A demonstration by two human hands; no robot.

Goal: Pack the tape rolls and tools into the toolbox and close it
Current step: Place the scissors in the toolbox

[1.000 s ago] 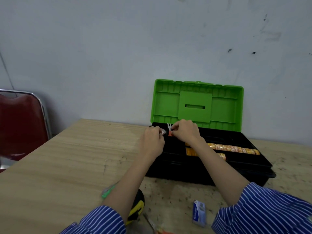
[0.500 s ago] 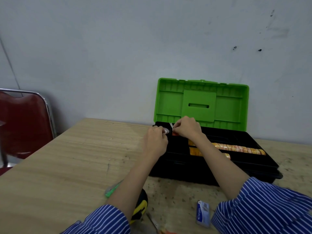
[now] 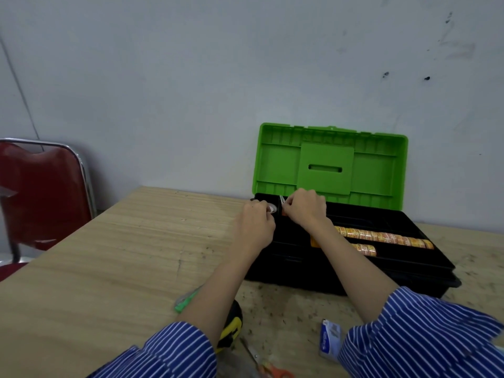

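On the pale wooden table, against the grey wall, a black plastic toolbox stands with its bright green lid raised upright. Two rows of yellow-and-orange patterned tape rolls lie in its tray, towards the right. Over the box's left end, the left hand has its fingers curled around a small whitish round thing, possibly a tape roll, though the view is too poor to be sure. Just beside it, the right hand pinches a thin pale strip at its fingertips. Near the table's front edge lie a green-handled tool, a black-and-yellow object partly hidden by the left forearm, orange-handled scissors and a small blue-and-white packet. A red chair with a chrome frame stands at the left.
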